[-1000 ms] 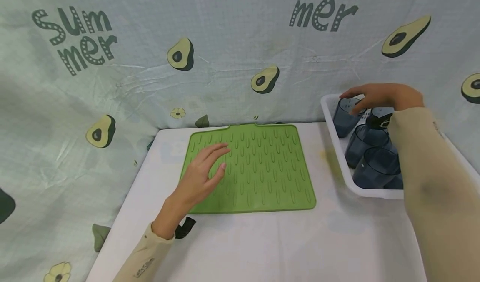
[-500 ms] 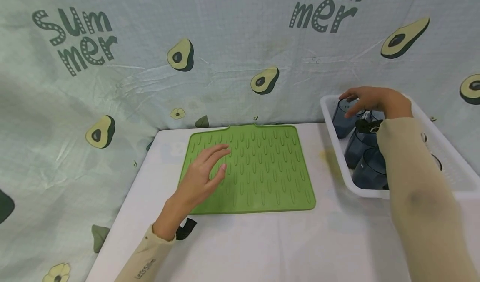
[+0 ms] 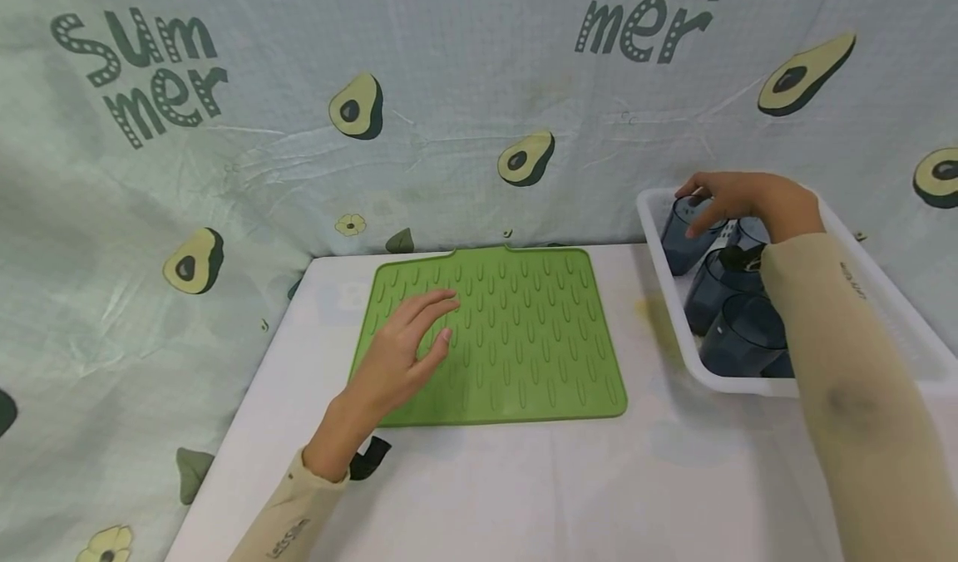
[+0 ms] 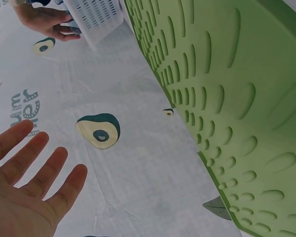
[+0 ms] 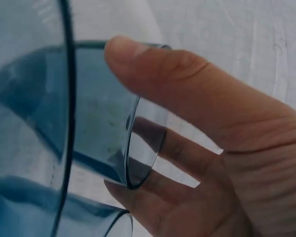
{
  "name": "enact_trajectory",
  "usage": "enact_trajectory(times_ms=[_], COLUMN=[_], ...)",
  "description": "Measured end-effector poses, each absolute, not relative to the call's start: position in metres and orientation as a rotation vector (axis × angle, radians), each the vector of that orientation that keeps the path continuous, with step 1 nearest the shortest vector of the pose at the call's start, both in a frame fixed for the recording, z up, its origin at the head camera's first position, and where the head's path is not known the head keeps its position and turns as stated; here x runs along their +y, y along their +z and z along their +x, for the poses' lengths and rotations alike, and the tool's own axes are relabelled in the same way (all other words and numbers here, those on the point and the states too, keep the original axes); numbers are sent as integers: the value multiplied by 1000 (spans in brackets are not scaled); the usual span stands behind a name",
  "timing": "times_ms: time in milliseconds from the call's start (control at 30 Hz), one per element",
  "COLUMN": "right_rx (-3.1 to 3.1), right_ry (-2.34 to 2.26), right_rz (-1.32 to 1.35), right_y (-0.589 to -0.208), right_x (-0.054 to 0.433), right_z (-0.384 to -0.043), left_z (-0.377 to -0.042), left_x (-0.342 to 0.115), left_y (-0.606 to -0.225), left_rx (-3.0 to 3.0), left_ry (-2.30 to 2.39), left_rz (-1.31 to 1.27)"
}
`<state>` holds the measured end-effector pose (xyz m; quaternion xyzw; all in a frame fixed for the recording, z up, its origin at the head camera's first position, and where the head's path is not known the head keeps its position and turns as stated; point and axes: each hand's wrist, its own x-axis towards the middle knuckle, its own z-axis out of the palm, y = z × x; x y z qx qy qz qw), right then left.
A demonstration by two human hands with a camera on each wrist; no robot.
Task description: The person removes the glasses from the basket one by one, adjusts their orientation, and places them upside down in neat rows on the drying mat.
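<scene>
My right hand point(image 3: 752, 200) reaches into the white basket point(image 3: 677, 329) and grips a blue tinted drinking glass point(image 3: 677, 242) at its rim, in the back left corner. In the right wrist view the thumb point(image 5: 138, 59) lies along one side of this glass point(image 5: 101, 108), and the fingers point(image 5: 180, 148) are on the other side, partly seen through it. Several similar glasses point(image 3: 741, 337) stand close by in the basket, some hidden by the sleeve. My left hand point(image 3: 397, 362), its fingers spread and relaxed, hovers over the green ridged mat point(image 3: 524, 337), holding nothing.
A white cloth-covered table point(image 3: 486, 495) lies under the mat and basket. Behind it hangs a pale curtain point(image 3: 449, 188) with avocado prints, close to the table's back edge. Another glass point(image 5: 19, 123) looms very near in the right wrist view.
My right hand and forearm have shifted left, and the fingers have settled lower on the back left glass. The left hand has hardly moved.
</scene>
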<state>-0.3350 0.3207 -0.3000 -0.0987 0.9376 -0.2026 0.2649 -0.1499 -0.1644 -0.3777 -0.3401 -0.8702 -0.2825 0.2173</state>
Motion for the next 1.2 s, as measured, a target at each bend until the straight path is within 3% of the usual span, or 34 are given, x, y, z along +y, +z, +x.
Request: enact_trajectory(times_ms=[533,1200], right_rx=[2720,2842], right_ry=[-277,-134], right_rz=[-506,-559], right_y=[-300,-270], right_x=[324,332], right_z=[-334,-325], left_z=[-154,-159], left_x=[-162,-151], left_y=[-382,-380], left_rx=[-2435,-2416], left_ry=[-792,-826], left_rz=[-940,-976])
